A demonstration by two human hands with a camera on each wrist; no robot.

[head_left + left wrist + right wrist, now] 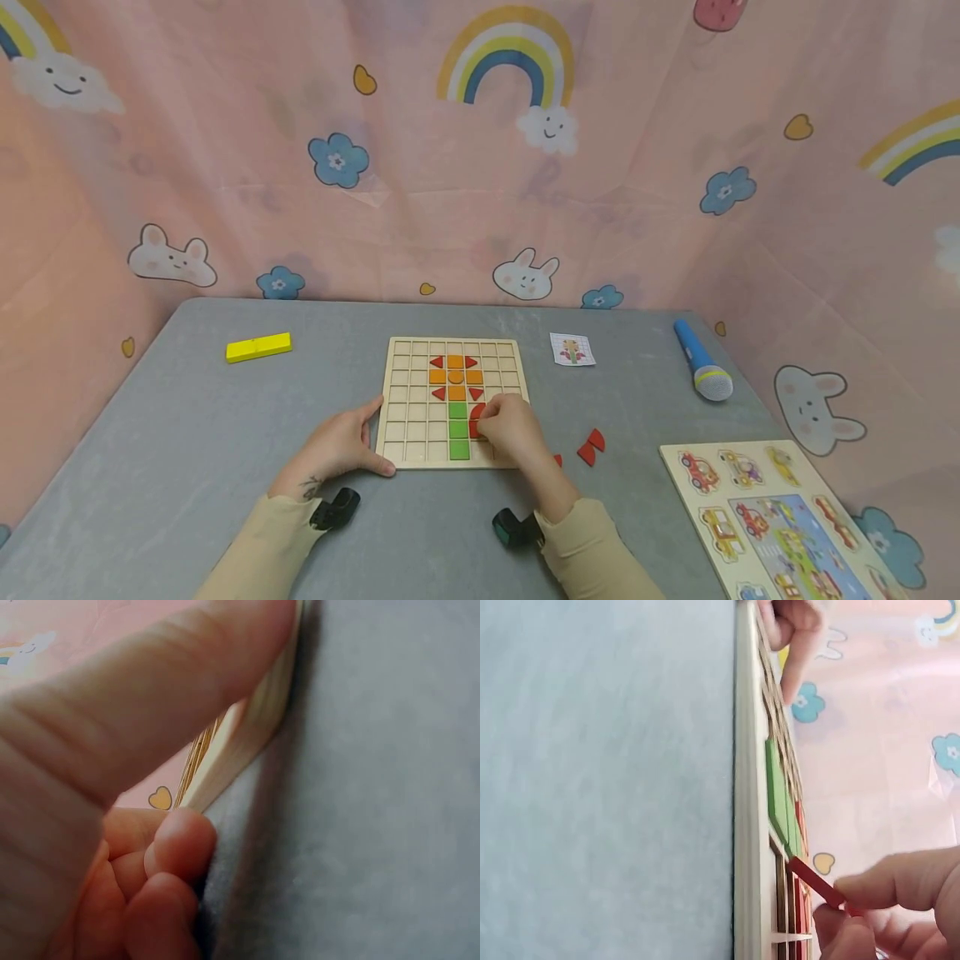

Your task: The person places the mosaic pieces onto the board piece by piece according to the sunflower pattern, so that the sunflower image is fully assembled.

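A wooden grid board (408, 433) lies on the table. My left hand (333, 450) is at its left side, the thumb against the front left corner and the extended index finger touching the left edge. In the left wrist view the other fingers are loosely bent. My right hand (513, 429) pinches a red piece (817, 881) between thumb and fingertips, tilted over the board beside the green squares (458, 429). The piece's full outline is hidden. Orange squares (437, 377), red triangles (471, 362) and another red piece (477, 411) sit in the grid.
Loose red pieces (587, 453) lie right of the board. A patterned card (572, 350) is behind them, and a blue toy microphone (697, 358) stands farther right. A picture puzzle board (720, 483) lies front right, a yellow block (258, 347) back left.
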